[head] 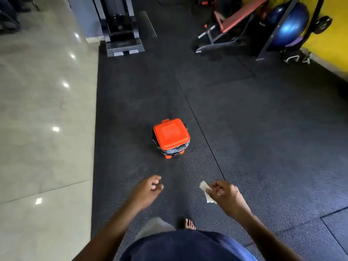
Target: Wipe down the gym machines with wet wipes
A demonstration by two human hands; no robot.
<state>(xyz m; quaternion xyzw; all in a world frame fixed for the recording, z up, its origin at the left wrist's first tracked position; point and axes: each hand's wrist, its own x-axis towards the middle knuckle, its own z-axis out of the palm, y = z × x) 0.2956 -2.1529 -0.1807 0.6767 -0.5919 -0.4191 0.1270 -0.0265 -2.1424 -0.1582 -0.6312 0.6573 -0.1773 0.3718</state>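
Over rubber flooring (244, 129), right hand (225, 194) pinches wipe (206, 191); left hand (146, 191) hangs relaxed, holding nothing.

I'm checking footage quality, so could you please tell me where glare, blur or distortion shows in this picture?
Head view: bright ceiling-light glare spots on the glossy tile floor; slight motion blur on the left hand; wide-angle bending at the edges; the orange bin is sharp.

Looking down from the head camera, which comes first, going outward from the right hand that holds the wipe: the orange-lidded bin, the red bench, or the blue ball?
From the right hand, which pinches the wipe:
1. Orange-lidded bin, on the black mat ahead, slightly left.
2. Red bench, far ahead, right of centre.
3. Blue ball, far right by the yellow wall, a little beyond the bench.
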